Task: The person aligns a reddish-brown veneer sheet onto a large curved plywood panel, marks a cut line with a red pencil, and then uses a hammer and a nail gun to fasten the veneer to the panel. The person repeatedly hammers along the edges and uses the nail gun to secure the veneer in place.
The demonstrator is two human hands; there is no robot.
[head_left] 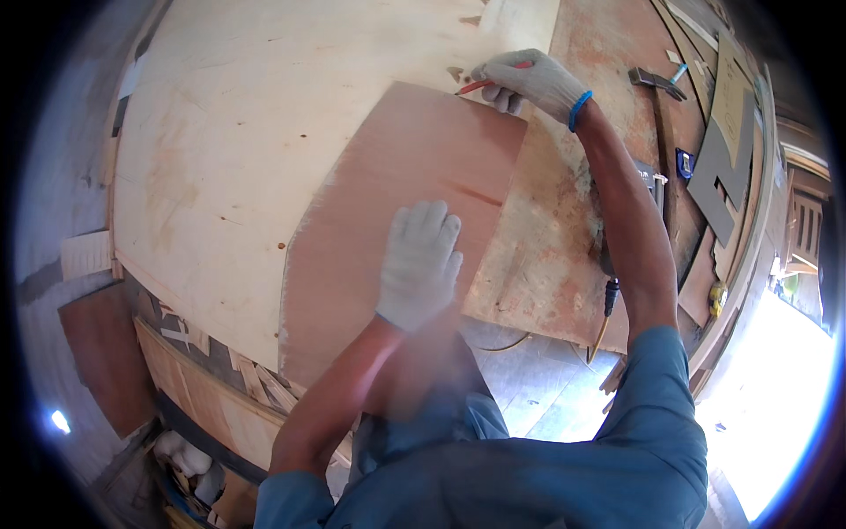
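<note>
A reddish-brown thin wooden board (352, 256) lies over a large pale plywood sheet (229, 115). My left hand (419, 264), in a whitish work glove, rests flat on the board with its fingers stretched out. At the board's far edge, my gloved right hand (533, 84) holds a red pencil (474, 87). The pencil's tip points left, close to that edge; whether it touches the wood is hard to tell. A blue band (579, 111) circles my right wrist at the glove's cuff.
A hammer (656, 84) lies at the far right, near a blue tape measure (685, 163) and grey cut panels (723, 176). A cabled tool's cord (610, 300) hangs by the table's near edge. Wood scraps (251, 379) and a brown panel (104, 353) are at lower left.
</note>
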